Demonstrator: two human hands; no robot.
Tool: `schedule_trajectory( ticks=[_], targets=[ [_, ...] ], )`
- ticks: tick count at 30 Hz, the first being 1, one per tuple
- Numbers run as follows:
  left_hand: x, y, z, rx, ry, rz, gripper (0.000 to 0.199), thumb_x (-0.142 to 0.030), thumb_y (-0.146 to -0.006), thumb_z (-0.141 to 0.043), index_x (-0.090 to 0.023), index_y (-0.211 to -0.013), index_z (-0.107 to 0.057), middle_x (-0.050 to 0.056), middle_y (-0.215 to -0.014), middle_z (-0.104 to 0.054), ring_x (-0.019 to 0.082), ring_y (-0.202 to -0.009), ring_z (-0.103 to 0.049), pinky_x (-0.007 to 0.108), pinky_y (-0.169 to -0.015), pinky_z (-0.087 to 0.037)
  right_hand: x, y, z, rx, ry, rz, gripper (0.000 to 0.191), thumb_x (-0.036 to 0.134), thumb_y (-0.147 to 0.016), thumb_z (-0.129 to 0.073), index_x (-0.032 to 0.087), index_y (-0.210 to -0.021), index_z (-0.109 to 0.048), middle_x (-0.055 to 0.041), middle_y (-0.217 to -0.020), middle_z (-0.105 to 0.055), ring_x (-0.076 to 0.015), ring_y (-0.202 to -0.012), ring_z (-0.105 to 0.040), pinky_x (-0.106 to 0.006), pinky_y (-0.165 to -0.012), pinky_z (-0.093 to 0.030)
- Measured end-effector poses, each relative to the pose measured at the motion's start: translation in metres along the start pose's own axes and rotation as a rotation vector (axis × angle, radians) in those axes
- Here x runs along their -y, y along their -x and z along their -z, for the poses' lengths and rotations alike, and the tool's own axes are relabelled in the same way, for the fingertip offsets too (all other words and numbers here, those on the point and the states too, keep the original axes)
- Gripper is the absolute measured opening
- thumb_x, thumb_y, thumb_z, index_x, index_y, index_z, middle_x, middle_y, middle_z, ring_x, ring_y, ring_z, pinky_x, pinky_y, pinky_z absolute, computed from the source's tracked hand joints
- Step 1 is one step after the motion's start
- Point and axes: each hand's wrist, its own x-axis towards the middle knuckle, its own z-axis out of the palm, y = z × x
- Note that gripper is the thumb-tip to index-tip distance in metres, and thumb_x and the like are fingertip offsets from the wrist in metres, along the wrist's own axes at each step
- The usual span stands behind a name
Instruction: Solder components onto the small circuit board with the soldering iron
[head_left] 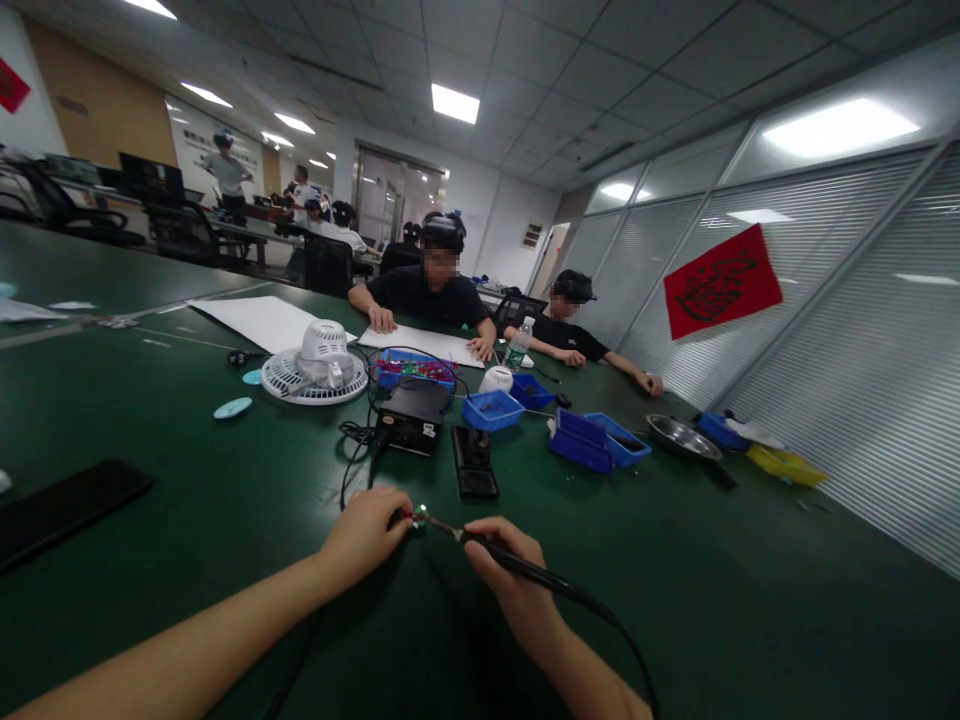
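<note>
My right hand (517, 565) is closed around the handle of a soldering iron (495, 552), whose black cord runs down toward the lower right. The iron's tip reaches left to a small circuit board (420, 516), touching it or very close to it. My left hand (373, 522) pinches that board by its left side, low over the green table; the fingers hide part of it. Just beyond my hands stand a black soldering station (410, 415) and a black stand (474, 465) lying on a dark base.
A white fan (319, 370) sits left of the station. Behind the station is a blue tray (416, 368) of coloured wires. Blue bins (493, 409), a metal bowl (682, 437) and a yellow tray (787, 465) line the right. Two people (431, 285) sit opposite. A black phone-like slab (67, 505) lies left.
</note>
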Motion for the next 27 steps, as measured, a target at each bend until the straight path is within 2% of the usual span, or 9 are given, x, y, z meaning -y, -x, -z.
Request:
schedule_trajectory(
  ticks=[9,27],
  targets=[
    [-0.0049,0.0011,0.0035,0.006,-0.014,-0.006,0.012,-0.025,-0.083,-0.052,-0.022,-0.083,-0.064,0.0,-0.091,-0.068,0.018,-0.091,-0.059,0.029,-0.078,-0.035,-0.0009,-0.0032,-0.0014,-0.018,0.07,0.06,0.015,0.03,-0.08,-0.061,0.018,-0.079,-0.07,-0.0021,-0.07,-0.066,-0.017,-0.063,-0.059,-0.026,-0.058,-0.047],
    [-0.0027,0.0004,0.0,-0.001,-0.026,-0.015,0.011,-0.025,-0.082,-0.053,-0.023,-0.082,-0.064,0.0,-0.091,-0.069,0.018,-0.091,-0.06,0.03,-0.078,-0.035,0.0046,-0.0041,-0.0039,0.024,0.212,0.251,0.01,0.015,-0.075,-0.06,0.02,-0.073,-0.068,0.0009,-0.066,-0.056,-0.0141,-0.061,-0.053,-0.024,-0.058,-0.043]
  ],
)
